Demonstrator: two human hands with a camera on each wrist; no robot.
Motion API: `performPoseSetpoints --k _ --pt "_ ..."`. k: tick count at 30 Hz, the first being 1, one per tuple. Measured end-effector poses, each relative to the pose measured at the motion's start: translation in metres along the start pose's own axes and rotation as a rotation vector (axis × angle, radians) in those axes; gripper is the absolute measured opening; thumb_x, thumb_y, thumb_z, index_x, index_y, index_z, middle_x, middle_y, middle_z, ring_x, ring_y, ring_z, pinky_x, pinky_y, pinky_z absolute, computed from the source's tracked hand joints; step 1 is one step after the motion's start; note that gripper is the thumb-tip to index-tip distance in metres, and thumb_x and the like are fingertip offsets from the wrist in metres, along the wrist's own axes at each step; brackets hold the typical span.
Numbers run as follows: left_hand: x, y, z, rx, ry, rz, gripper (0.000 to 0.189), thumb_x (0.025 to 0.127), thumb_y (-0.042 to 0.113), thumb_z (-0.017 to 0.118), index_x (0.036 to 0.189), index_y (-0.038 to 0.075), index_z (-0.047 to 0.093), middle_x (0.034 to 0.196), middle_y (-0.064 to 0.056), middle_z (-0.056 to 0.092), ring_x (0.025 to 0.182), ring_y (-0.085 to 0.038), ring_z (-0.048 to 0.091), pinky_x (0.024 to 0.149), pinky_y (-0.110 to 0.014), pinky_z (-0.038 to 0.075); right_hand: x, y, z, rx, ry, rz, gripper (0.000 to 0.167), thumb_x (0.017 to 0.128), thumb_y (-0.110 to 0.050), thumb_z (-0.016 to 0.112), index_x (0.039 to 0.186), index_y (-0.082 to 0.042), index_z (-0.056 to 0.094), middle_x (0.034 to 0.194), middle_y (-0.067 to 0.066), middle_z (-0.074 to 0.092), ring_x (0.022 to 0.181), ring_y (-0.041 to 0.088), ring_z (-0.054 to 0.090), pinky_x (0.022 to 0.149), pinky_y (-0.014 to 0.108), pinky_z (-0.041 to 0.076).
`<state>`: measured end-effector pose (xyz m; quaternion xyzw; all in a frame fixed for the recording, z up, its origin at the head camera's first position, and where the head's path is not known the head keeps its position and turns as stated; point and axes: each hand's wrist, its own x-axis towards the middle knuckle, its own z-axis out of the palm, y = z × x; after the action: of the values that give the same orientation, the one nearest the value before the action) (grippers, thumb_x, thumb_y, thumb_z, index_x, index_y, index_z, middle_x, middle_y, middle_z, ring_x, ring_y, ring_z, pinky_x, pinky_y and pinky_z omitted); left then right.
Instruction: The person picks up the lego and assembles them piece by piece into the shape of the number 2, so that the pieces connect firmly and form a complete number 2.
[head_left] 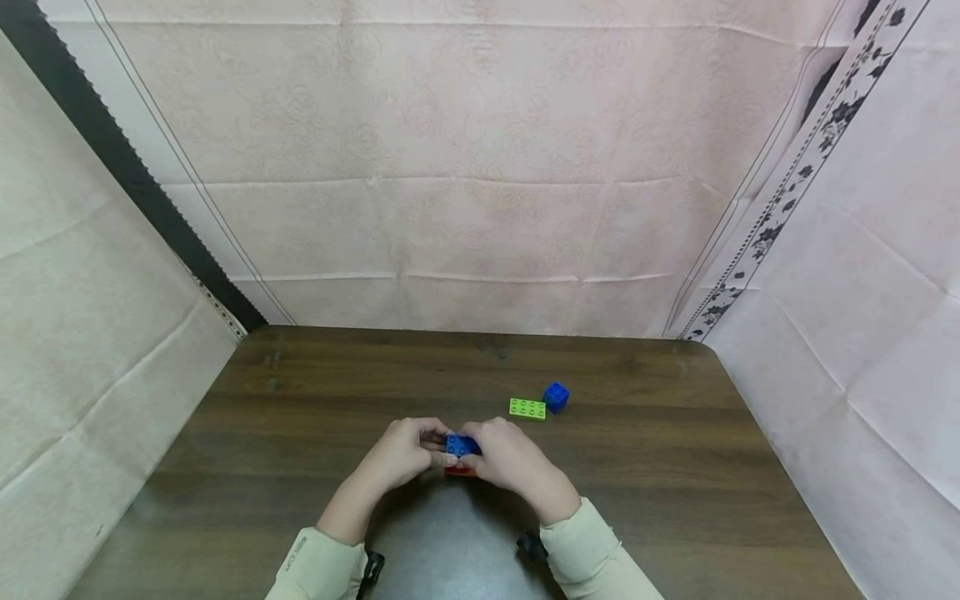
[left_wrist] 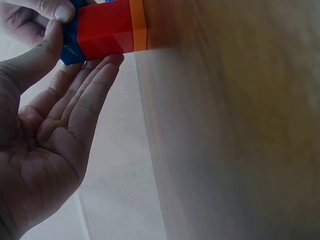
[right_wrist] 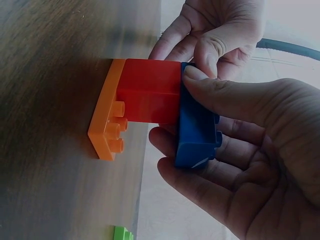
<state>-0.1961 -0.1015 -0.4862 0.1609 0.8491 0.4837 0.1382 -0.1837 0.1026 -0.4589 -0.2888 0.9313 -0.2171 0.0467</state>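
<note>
A toy-brick stack stands on the table, its orange studded base (right_wrist: pixel 107 125) at the bottom, a red block (right_wrist: pixel 150 90) in the middle and a blue brick (head_left: pixel 461 446) on top. My left hand (head_left: pixel 408 452) holds the blue brick from the left, with fingers reaching along the far side of the red block (left_wrist: pixel 106 30). From the right, my right hand (head_left: pixel 508 454) grips the same blue brick (right_wrist: pixel 195 130), thumb on its near face and fingers behind. The two thumbs are close together. The blue brick overhangs the red block on the right.
Beyond the right hand, a lime-green studded brick (head_left: pixel 527 408) lies beside a loose blue brick (head_left: pixel 557 397). The brown wooden table (head_left: pixel 637 500) is walled at the back and sides by pale cloth (head_left: pixel 480 208).
</note>
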Motion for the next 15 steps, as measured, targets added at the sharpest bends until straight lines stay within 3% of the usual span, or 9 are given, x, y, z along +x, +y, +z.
performPoseSetpoints --k 15 --pt "-0.0009 0.0015 0.0002 0.001 0.002 -0.005 0.022 0.085 0.018 0.082 0.104 0.011 0.073 0.101 -0.003 0.072 0.089 -0.014 0.07 0.079 -0.034 0.058 -0.0001 0.001 0.0014 0.013 -0.003 0.006 0.024 0.092 -0.022 0.076 0.113 -0.011 0.071 0.087 -0.007 0.066 0.065 0.004 0.053 0.061 0.022 0.046"
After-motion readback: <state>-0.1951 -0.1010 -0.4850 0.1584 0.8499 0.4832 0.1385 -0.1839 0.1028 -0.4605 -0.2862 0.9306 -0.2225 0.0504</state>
